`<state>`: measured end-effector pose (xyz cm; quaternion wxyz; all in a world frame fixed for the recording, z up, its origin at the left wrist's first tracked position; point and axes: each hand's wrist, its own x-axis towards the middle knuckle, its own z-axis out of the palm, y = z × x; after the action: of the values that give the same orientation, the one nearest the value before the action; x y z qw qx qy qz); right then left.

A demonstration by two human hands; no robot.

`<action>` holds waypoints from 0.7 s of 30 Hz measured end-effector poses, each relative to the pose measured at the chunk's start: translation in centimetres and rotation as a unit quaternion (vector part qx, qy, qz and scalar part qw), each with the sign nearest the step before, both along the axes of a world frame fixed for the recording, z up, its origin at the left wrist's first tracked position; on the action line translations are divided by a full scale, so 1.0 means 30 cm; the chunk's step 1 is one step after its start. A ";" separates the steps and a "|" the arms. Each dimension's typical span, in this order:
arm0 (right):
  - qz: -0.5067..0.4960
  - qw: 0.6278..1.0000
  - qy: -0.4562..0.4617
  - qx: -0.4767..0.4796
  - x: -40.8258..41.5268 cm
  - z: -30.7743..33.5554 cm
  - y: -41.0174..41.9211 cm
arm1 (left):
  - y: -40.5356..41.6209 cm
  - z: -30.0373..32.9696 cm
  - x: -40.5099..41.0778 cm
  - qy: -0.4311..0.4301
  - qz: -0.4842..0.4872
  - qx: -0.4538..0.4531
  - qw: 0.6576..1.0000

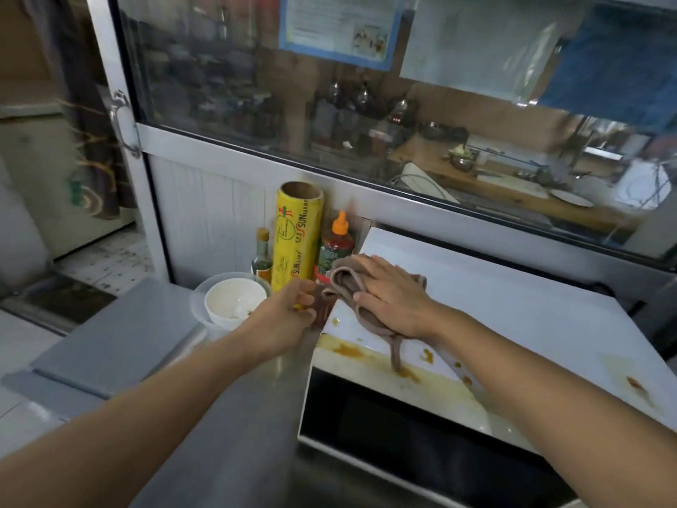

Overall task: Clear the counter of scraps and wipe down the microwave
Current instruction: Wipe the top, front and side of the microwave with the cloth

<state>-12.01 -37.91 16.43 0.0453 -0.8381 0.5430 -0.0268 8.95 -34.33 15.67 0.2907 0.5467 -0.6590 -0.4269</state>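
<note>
Soft, even light fills the scene, brightest on the white microwave top point(476, 298), with only faint shadows under the forearms. The glass window point(366, 104) carries hazy reflections and pale glare patches at upper right. Straight edges bow toward the frame borders, and the picture is slightly soft, most at the left.

A yellow wrap roll point(298, 236), a red sauce bottle point(335, 251) and a small glass bottle point(262, 256) stand behind a white bowl point(233, 300).

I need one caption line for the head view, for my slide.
Right hand presses brown cloth on stained microwave top; left hand beside it.
</note>
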 end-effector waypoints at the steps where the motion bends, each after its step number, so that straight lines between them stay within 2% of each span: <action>1: 0.010 1.000 0.007 0.009 0.026 0.002 0.052 | 0.015 0.000 0.011 -0.001 0.004 0.000 1.000; 6: 0.036 0.998 0.042 -0.019 0.113 -0.002 0.303 | 0.072 0.023 0.049 -0.003 -0.002 0.000 1.000; 11: -0.003 0.995 0.047 -0.082 0.068 -0.024 0.402 | 0.126 0.060 0.003 0.004 -0.053 -0.041 0.998; 14: -0.057 0.993 0.056 -0.083 -0.070 -0.029 0.502 | 0.145 0.059 -0.032 -0.022 -0.090 -0.052 0.994; 18: -0.181 0.979 0.042 -0.082 -0.245 -0.010 0.644 | 0.146 0.048 -0.050 -0.078 -0.086 -0.082 0.990; 21: -0.237 0.970 0.001 -0.054 -0.289 0.007 0.622 | 0.134 0.055 -0.053 -0.107 -0.087 -0.083 0.987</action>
<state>-20.69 -19.24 16.62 -0.0082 -0.6866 0.7241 -0.0648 7.36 -30.32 17.32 0.2252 0.5039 -0.7643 -0.3335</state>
